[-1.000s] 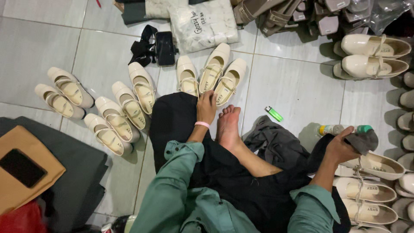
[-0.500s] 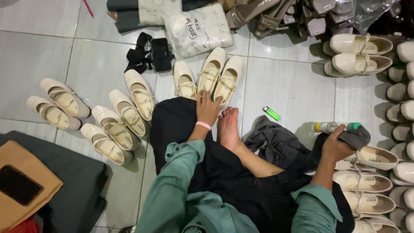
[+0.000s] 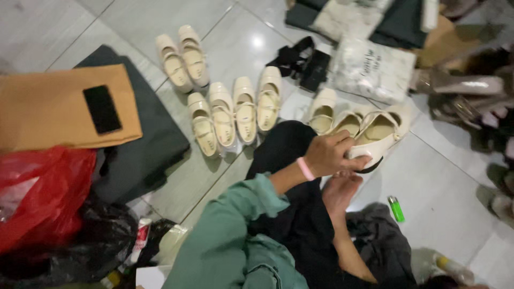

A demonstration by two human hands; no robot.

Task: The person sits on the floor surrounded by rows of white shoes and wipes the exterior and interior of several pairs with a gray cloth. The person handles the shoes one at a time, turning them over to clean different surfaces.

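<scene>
left hand (image 3: 333, 153) closed around a cream shoe (image 3: 378, 137), lifting its heel.

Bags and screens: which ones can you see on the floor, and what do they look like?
White bag: top right, lumpy, dark print.
Red bag: lower left, crumpled, shiny.
Phone: flat on the tan envelope, dark screen.
Left hand: grips a cream shoe.
</scene>
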